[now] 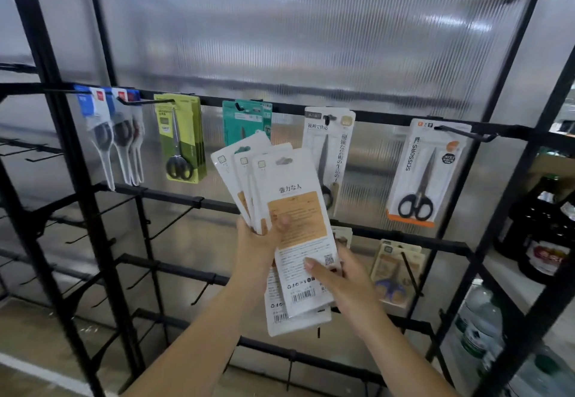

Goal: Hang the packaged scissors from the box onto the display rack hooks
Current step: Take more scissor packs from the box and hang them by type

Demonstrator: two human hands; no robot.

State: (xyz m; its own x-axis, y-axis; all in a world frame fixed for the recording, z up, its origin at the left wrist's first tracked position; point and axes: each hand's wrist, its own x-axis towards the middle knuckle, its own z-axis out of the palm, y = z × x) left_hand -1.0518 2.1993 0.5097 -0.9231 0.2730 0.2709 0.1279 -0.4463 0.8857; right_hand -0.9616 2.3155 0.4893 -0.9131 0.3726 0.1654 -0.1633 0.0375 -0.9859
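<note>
Both hands, left hand [259, 238] and right hand [345, 278], clamped on fanned white scissor packs [292, 210], orange label panels, barcodes

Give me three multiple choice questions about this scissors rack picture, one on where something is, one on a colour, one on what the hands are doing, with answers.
1. Where does the pack marked SCISSORS hang?
A. far right of the top bar
B. far left of the top bar
C. on the lowest bar

2. What colour is the pack hanging second from left on the top bar?
A. red
B. yellow-green
C. purple

3. What are the hands doing?
A. both hang idle
B. both hold the fan of white packs
C. one grips a hook

Answers: 1 A, it hangs at the right end of the top bar. 2 B, its card is yellow-green. 3 B, the left hand grips the white packs and the right hand pinches the front pack.
</note>
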